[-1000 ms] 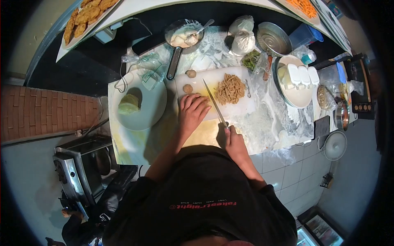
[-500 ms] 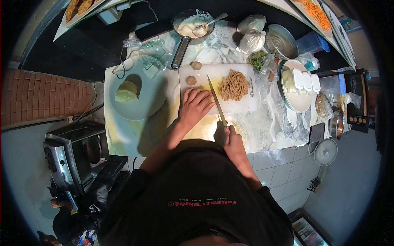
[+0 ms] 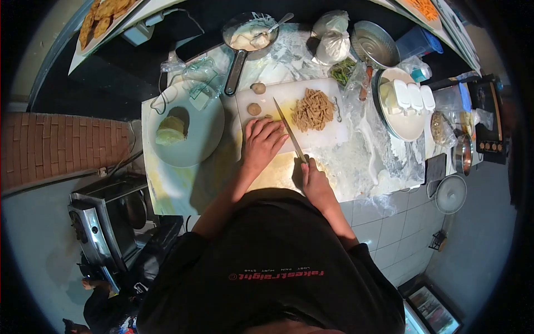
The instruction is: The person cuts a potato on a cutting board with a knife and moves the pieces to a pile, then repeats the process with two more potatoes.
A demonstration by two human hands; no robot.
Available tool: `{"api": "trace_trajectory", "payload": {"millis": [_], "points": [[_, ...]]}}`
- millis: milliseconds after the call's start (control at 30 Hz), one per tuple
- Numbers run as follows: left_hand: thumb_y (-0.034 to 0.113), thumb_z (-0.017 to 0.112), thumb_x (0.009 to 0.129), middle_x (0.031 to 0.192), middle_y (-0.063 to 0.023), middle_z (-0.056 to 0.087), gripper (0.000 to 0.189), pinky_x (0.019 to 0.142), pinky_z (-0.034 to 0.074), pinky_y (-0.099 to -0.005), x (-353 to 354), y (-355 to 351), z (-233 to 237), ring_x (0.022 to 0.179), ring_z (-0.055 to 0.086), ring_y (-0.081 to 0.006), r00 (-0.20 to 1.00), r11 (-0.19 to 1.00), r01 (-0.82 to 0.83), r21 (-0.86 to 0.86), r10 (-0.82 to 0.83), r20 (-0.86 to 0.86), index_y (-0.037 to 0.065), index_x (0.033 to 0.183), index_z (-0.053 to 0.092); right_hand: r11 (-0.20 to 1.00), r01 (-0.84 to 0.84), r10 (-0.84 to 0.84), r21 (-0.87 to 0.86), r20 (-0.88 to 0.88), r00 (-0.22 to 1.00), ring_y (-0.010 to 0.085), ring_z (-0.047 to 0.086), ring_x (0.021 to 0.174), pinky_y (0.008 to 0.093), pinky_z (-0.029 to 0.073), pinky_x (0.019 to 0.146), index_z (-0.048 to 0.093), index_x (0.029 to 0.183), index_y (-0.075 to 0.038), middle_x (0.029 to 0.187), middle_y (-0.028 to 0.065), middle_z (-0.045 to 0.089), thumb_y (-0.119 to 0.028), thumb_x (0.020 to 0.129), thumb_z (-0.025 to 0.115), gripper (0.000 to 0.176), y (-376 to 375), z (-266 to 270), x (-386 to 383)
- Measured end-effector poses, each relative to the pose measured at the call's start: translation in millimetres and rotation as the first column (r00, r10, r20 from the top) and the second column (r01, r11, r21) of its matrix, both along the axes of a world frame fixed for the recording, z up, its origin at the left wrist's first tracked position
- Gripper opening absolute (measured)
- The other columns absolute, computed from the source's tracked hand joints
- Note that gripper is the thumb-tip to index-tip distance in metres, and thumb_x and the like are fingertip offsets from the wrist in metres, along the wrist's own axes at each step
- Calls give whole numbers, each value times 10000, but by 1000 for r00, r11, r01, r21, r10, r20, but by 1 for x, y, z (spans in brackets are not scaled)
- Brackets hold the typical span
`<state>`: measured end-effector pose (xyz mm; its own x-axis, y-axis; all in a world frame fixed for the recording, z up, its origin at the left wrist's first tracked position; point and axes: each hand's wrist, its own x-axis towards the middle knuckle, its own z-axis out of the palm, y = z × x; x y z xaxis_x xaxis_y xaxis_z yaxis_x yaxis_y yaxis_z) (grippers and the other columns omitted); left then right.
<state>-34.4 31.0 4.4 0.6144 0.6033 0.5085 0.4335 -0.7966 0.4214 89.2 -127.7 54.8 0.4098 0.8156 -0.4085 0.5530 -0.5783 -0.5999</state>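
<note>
My right hand (image 3: pixel 315 182) grips the handle of a long knife (image 3: pixel 288 128), its blade slanting up and left across the white cutting board (image 3: pixel 281 93). Left of the blade, my left hand (image 3: pixel 263 146) presses down with bent fingers, close to the edge. A small brown piece of meatball (image 3: pixel 268 117) peeks out at its fingertips; the rest is hidden. Two whole round meatballs, one upper (image 3: pixel 258 88) and one lower (image 3: pixel 253 109), lie on the board's left part. Right of the knife sits a heap of brown cut strips (image 3: pixel 313 110).
A large plate (image 3: pixel 200 150) with a cabbage piece (image 3: pixel 171 131) stands left. Behind the board is a pan (image 3: pixel 236 72) with pale batter and a spoon. Right are plastic bags (image 3: pixel 334 44), a metal bowl (image 3: pixel 376 45) and a plate (image 3: pixel 397 128) with white containers. Another person (image 3: pixel 105 306) is at lower left.
The whole view has shifted slightly as my head moved. Both hands and the knife keep nearly the same place on the board; the strips look unchanged.
</note>
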Motion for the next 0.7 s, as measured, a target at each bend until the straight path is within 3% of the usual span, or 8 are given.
{"api": "trace_trajectory", "payload": {"millis": [267, 400, 700], "points": [[235, 725, 858, 1117, -1, 700, 228, 1005, 373, -432, -2, -2, 3, 1121, 583, -208, 1000, 1000, 6, 30, -6, -15, 68, 1011, 750, 998, 6, 7, -63, 202, 979, 535, 634, 703, 608, 506, 610, 437, 1151, -30, 706, 325, 635, -338, 1071, 389, 322, 2, -1, -7], [235, 726, 857, 1121, -6, 696, 233, 997, 378, -425, -1, -1, 0, 1135, 581, -209, 1000, 1000, 0, 30, 0, 4, 61, 1010, 748, 999, -19, 31, -40, 313, 949, 509, 645, 645, 578, 517, 543, 436, 1107, -27, 664, 303, 635, -314, 1070, 397, 291, -5, 0, 4], [235, 718, 870, 1104, -24, 691, 234, 1001, 384, -410, -2, 0, 5, 1131, 586, -221, 1000, 1000, 25, -11, -25, 15, 49, 1010, 742, 999, -30, 23, 42, 144, 989, 550, 608, 672, 612, 478, 550, 447, 1088, -21, 655, 330, 605, -307, 1074, 397, 290, -7, 7, -1]]}}
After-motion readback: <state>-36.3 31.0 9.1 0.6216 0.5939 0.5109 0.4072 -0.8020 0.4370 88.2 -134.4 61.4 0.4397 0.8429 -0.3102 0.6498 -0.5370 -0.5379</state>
